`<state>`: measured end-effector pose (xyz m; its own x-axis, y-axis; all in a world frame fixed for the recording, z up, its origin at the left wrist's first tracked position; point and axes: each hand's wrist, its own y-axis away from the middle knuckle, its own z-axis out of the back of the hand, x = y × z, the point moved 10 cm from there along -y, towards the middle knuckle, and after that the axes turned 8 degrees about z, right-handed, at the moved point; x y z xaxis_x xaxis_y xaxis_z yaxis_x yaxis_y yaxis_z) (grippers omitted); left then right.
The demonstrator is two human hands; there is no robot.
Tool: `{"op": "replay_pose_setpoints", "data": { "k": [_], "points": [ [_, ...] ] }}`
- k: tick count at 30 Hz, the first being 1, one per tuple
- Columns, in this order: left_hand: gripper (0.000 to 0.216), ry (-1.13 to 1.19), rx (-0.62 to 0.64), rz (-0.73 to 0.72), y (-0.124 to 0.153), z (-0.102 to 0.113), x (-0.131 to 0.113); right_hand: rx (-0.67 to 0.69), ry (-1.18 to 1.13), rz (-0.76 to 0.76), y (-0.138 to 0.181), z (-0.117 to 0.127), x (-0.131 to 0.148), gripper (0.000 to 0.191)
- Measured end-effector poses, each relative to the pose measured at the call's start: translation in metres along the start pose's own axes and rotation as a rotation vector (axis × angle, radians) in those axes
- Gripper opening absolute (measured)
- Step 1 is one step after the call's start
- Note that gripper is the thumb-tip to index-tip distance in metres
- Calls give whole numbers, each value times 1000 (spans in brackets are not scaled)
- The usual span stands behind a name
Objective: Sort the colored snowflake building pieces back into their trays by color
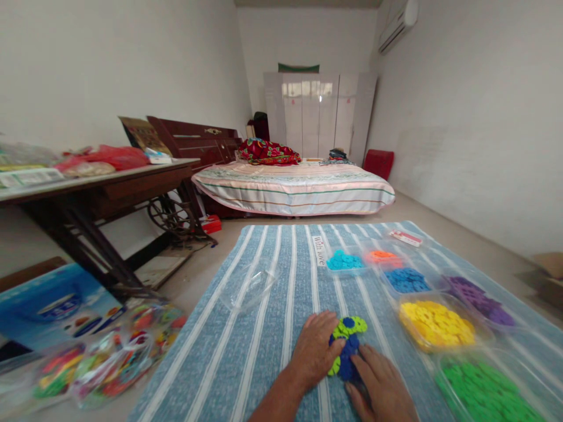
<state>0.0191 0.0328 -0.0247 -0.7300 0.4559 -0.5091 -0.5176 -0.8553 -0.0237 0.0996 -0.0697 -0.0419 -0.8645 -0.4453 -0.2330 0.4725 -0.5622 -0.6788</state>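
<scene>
Disc cluster [347, 343], blue and green, lies on striped cloth [264, 328] between the hands | left hand [314, 351] and right hand [380, 384] close together, fingers flat on its edges | yellow tray [482, 334] just right | even two-sided pressure should keep discs locked

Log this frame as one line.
left hand: touching green-and-blue disc assembly | right hand: fingers on same assembly | surface: striped blue cloth | nearby: yellow discs, green discs

White walls [461, 117] enclose a pale floor [417, 211]. A bed [294, 181] with a striped cover stands before a glossy white wardrobe [316, 111]. An air conditioner [398, 23] hangs high right; a dark treadle table [109, 187] stands left.
</scene>
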Motion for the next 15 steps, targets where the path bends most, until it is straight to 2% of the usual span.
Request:
{"op": "replay_pose_setpoints", "data": {
  "k": [15],
  "points": [
    [43,18,-9,-7,0,3,-3,-7,2,-6,-1,2,0,35]
  ]
}}
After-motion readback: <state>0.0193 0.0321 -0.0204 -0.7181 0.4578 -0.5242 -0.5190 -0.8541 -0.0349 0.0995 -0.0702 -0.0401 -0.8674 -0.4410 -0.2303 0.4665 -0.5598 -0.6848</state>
